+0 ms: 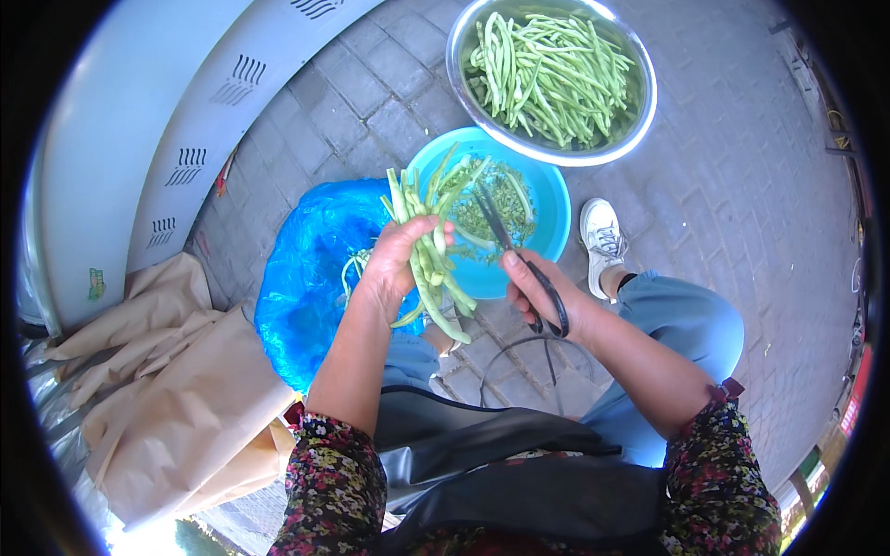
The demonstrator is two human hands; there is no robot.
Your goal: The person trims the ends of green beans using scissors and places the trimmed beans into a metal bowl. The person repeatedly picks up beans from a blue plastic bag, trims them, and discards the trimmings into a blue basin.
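A bunch of green beans [427, 264] is gripped in my left hand [403, 254], their ends sticking out above and below the fist. My right hand [539, 288] holds black-handled scissors [494, 212], with the blades pointing up and left, just right of the bunch. Beneath both hands a turquoise plastic basin [553, 236] stands on the ground, with small green bean trimmings [511, 201] and a few longer pieces in it. Left of the basin is a blue plastic bag [306, 278], its mouth open, with some beans [358, 260] visible inside near my left wrist.
A stainless steel bowl [650, 104] heaped with green beans [556, 76] stands beyond the basin, overlapping its rim in view. Brown paper sheeting [188, 389] lies at the left beside a vented pale metal cabinet [139, 139]. My white shoe [601, 233] rests on grey paving [730, 208].
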